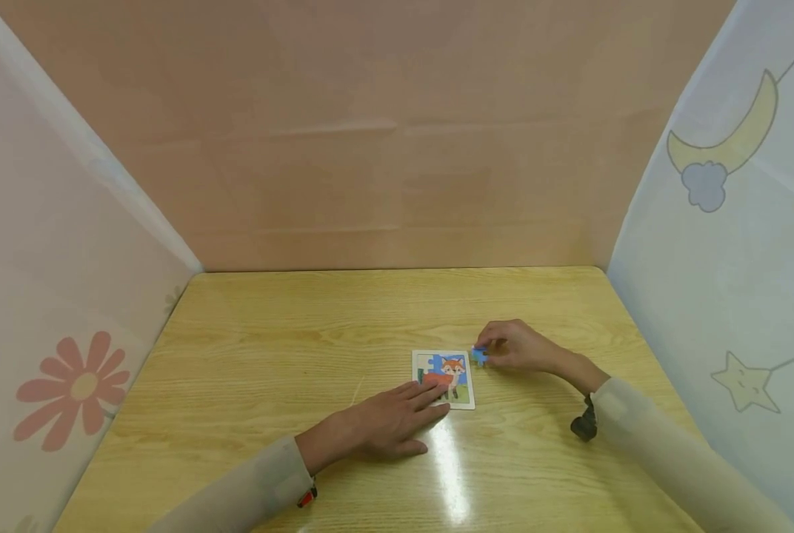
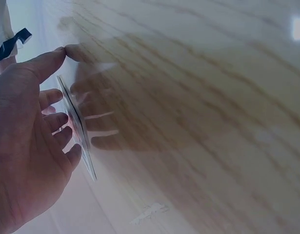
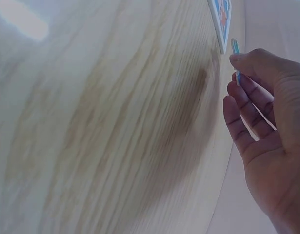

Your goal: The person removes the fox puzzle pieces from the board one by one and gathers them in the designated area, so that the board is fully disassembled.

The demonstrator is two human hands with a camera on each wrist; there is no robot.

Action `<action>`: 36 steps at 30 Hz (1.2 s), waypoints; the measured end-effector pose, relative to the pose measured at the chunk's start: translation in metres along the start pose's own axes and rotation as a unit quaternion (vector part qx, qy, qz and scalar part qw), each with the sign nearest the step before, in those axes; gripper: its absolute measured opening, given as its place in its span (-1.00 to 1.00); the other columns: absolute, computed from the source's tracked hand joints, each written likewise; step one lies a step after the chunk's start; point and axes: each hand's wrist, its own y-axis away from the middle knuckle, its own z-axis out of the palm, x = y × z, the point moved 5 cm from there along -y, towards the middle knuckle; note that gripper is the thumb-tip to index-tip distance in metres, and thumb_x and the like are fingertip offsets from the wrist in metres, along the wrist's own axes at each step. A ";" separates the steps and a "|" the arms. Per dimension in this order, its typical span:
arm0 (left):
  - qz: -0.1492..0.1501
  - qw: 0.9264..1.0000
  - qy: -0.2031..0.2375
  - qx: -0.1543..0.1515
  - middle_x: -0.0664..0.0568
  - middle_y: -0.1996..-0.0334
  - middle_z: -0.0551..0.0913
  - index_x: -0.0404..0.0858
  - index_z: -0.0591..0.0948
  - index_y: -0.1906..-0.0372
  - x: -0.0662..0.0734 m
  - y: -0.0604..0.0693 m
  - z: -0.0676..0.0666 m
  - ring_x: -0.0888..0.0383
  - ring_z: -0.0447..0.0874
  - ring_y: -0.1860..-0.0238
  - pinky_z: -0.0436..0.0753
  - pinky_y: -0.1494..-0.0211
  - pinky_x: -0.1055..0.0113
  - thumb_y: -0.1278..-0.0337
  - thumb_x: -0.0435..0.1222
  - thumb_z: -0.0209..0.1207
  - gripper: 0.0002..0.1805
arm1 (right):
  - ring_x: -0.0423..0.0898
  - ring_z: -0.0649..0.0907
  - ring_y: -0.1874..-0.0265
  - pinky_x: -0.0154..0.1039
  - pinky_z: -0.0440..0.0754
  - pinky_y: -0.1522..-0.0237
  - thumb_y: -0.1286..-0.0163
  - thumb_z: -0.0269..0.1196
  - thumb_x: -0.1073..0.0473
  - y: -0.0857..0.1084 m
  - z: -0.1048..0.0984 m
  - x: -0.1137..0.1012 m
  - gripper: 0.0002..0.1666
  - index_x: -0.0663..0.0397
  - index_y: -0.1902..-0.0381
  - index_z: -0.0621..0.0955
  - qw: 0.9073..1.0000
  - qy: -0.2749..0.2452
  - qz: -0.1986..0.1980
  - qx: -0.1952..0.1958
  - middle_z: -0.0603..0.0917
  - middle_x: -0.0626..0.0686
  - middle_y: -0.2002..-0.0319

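A small fox jigsaw puzzle [image 1: 460,377] in a white-bordered tray lies flat on the table, with a pale gap at its upper left. My left hand [image 1: 397,422] rests with straight fingers over the tray's lower left part, covering some of the picture. To the right of the tray, my right hand [image 1: 513,346] pinches a blue puzzle piece [image 1: 480,355] between thumb and fingers. In the right wrist view the piece [image 3: 236,46] appears edge-on, apart from the tray's corner. The left wrist view shows the tray's edge [image 2: 77,124] beside the left fingertips.
The wooden table [image 1: 270,333] reaches back to a plain tan wall [image 1: 397,148]. White side panels stand left and right, one with a red flower [image 1: 80,389], the other with a moon [image 1: 737,148] and a star [image 1: 749,381]. Light glares on the tabletop below the puzzle.
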 end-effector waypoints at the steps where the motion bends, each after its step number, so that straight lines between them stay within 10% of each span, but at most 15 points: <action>1: 0.000 1.000 -0.002 0.001 -0.07 -0.73 -0.02 -0.09 0.11 -0.73 0.000 0.000 0.000 0.03 -0.11 -0.73 0.09 -0.72 0.13 -0.64 0.13 -0.01 -0.21 | -0.07 0.74 0.21 -0.13 0.75 0.17 -0.22 0.54 0.36 0.002 -0.001 0.001 -0.73 0.12 0.11 0.80 1.000 0.003 -0.003 0.002 0.80 0.01 0.12; 36: -0.010 0.999 -0.042 0.033 -0.11 -0.74 -0.09 -0.21 0.08 -0.73 -0.001 -0.013 0.006 -0.03 -0.12 -0.73 0.13 -0.71 0.12 -0.64 0.18 -0.06 -0.15 | 0.01 0.78 0.09 -0.02 0.80 0.03 -0.22 0.49 0.45 0.041 -0.014 0.016 -0.70 0.16 0.08 0.82 0.998 0.052 0.021 -0.003 0.80 0.00 0.09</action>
